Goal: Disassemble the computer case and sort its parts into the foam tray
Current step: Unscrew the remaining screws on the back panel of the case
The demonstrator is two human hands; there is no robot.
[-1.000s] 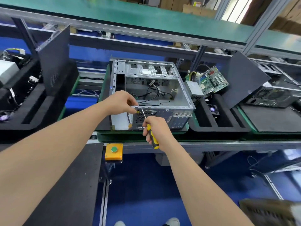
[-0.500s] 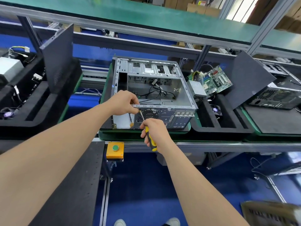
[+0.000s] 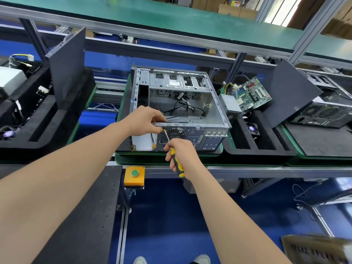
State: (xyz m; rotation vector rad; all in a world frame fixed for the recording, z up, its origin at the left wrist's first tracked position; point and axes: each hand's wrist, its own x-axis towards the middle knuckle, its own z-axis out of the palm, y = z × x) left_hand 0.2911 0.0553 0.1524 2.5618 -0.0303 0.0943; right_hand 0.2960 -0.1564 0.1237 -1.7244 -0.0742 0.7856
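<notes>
The right hand (image 3: 181, 153) clenched the screwdriver (image 3: 176, 162), tip at a rear screw (image 3: 163, 128) just under the left hand (image 3: 144, 121), whose fingers pinched the case (image 3: 214, 103) rim. Right of the fingers, the foam tray (image 3: 253, 148) held the board (image 3: 251, 96) and power supply (image 3: 230, 105); cables (image 3: 182, 109) remained inside.

Open from above into computer case (image 3: 209, 103); black cables (image 3: 187, 107) strung loosely across cavity floor. Near face taken up by left hand (image 3: 144, 121), right hand (image 3: 182, 153) and screwdriver (image 3: 176, 161). Hemmed in on right by power supply (image 3: 231, 104) and motherboard (image 3: 251, 96) propped in foam tray (image 3: 257, 151).
</notes>
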